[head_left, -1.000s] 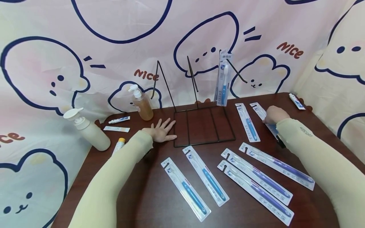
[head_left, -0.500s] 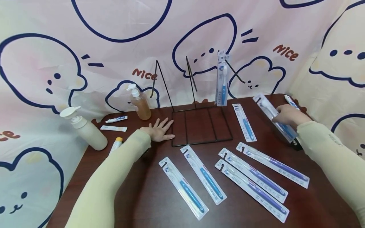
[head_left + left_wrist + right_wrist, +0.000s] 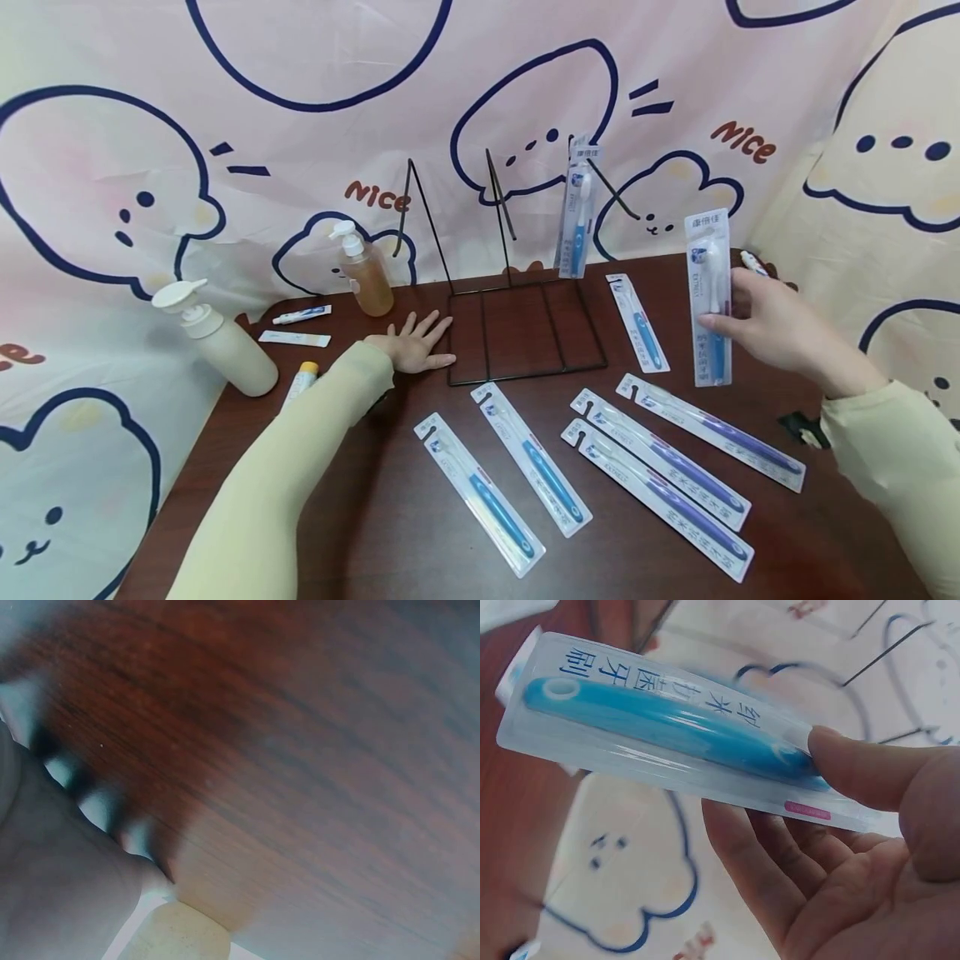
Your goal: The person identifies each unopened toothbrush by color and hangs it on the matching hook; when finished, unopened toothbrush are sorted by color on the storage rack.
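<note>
My right hand [image 3: 780, 321] pinches a packaged blue toothbrush [image 3: 705, 275] between thumb and fingers, upright above the right side of the table. In the right wrist view the thumb presses the front of the pack, and the blue handle [image 3: 652, 727] sticks out past the fingers. My left hand [image 3: 411, 344] rests on the table with fingers spread, its fingertips at the left edge of a black wire rack [image 3: 487, 381]. Packaged toothbrushes [image 3: 576, 217] hang from the rack's right hook. The left wrist view shows mostly wood tabletop [image 3: 247, 750], with part of the hand at left.
Two blue toothbrush packs [image 3: 480, 496] [image 3: 532, 458] lie in front, three purple ones [image 3: 660, 500] at front right. Another blue pack [image 3: 637, 322] lies right of the rack. Pump bottles [image 3: 367, 279] [image 3: 228, 346] and small tubes [image 3: 302, 315] stand or lie at left.
My right hand has picked the toothbrush pack up off the table at back right and turned it upright, facing me. The left hand stays beside the rack.
</note>
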The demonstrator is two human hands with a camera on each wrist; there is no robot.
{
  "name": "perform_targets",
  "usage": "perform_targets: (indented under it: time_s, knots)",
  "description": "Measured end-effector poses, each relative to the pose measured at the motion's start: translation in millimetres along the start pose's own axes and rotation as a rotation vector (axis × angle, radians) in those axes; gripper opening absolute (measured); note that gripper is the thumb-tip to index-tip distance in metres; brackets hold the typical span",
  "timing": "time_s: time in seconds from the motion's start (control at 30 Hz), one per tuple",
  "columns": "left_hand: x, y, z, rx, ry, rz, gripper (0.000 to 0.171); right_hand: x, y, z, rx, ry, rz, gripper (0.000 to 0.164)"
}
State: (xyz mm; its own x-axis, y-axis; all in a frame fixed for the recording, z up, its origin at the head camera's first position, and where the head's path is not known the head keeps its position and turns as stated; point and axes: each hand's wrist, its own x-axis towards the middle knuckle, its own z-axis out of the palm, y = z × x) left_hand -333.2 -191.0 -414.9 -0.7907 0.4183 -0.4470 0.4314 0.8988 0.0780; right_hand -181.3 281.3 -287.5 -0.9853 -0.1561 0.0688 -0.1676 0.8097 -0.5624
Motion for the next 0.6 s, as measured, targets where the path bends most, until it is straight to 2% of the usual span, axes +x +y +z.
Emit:
perform_targets:
  time_s: [0.23, 0.43, 0.6]
  knots:
    - [0.8, 0.0, -1.1, -0.001, -0.002, -0.001, 0.085, -17, -37, 19, 0.068, 0.05, -0.103, 0.06]
    - [1.0, -0.1, -1.3, -0.002, -0.001, -0.004, 0.085, -12, -58, 28, 0.092, 0.068, -0.168, 0.058]
    - [1.6, 0.1, -0.1, -0.016, -0.001, 0.0, 0.085, -2, -65, 29, 0.107, 0.062, -0.185, 0.062]
